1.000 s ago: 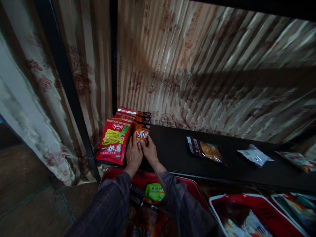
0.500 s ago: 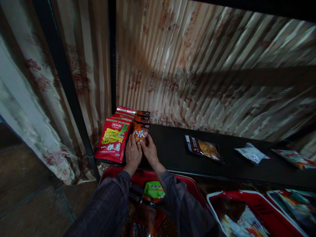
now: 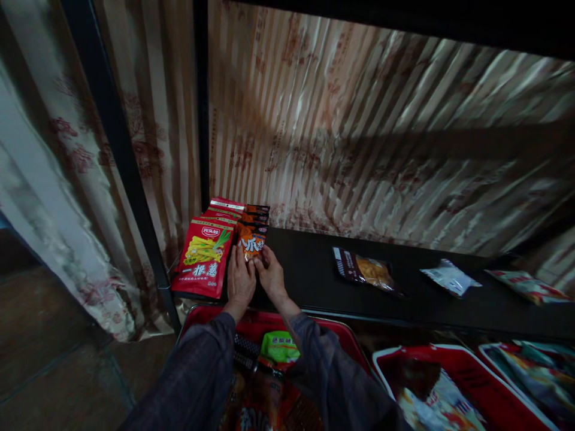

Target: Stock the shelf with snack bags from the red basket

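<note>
I am pinching the lower part of a glossy black-and-orange plastic snack packet (image 3: 251, 238) between the left hand (image 3: 241, 280) and the right hand (image 3: 271, 276), thumbs close together. The packet is standing left of centre in the frame, fronting a row on a flat black shelf (image 3: 309, 263). In my judgement, the two-sided grip is steadying a limp wrapper that one hand would be leaving crooked. Beside it, a large red plastic pouch with yellow artwork (image 3: 204, 257) is fronting its own row, presumably grouped by kind.

I am counting three tops in the orange row and at least two in the red, overlap hiding any others. Three single packets are lying towards the right: one brown packet with a clear window (image 3: 366, 269), one silvery-white packet (image 3: 451, 278), one red-and-white packet (image 3: 530, 286). One plain red plastic basket (image 3: 258, 323) is sitting below the hands; one white-rimmed red basket (image 3: 471, 362) is occupying the lower right.
</note>
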A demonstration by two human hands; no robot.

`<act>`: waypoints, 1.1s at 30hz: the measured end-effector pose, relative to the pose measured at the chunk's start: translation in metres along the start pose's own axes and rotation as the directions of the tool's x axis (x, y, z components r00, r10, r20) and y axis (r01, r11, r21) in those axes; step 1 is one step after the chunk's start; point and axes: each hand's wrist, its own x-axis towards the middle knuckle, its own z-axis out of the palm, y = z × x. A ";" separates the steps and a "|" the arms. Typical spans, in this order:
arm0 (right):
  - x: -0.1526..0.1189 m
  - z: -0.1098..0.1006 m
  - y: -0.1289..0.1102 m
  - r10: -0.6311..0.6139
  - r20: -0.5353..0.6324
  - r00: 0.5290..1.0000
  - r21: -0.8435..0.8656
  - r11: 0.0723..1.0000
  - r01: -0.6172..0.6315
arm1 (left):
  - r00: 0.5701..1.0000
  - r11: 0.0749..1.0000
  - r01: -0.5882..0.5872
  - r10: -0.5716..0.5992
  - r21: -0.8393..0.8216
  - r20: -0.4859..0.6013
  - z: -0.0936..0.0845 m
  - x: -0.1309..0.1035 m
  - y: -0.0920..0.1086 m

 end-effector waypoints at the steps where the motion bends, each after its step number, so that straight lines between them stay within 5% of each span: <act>1: 0.000 0.001 0.000 0.000 -0.007 1.000 -0.014 1.000 0.000 | 1.000 1.000 0.001 -0.001 0.007 0.004 0.000 0.000 -0.001; 18: -0.008 -0.012 -0.001 0.045 0.001 0.999 -0.087 0.995 -0.045 | 1.000 0.999 -0.030 0.030 0.030 0.008 -0.003 -0.001 0.000; 25: -0.036 -0.035 -0.022 -0.054 -0.062 0.997 -0.139 0.989 0.045 | 0.992 0.993 -0.120 0.121 0.014 -0.029 -0.013 -0.008 0.003; 29: -0.080 -0.063 -0.032 -0.072 0.011 0.997 -0.135 0.988 0.073 | 0.948 0.953 -0.297 0.302 -0.054 0.104 -0.037 -0.043 0.009; 32: -0.125 -0.092 -0.022 0.020 0.138 0.990 -0.211 0.977 0.010 | 0.902 0.973 -0.212 0.231 -0.092 0.365 -0.062 -0.087 0.012; 33: -0.141 -0.103 -0.017 0.077 0.183 0.980 -0.259 0.965 -0.027 | 0.842 0.986 -0.151 0.164 -0.068 0.514 -0.071 -0.103 0.011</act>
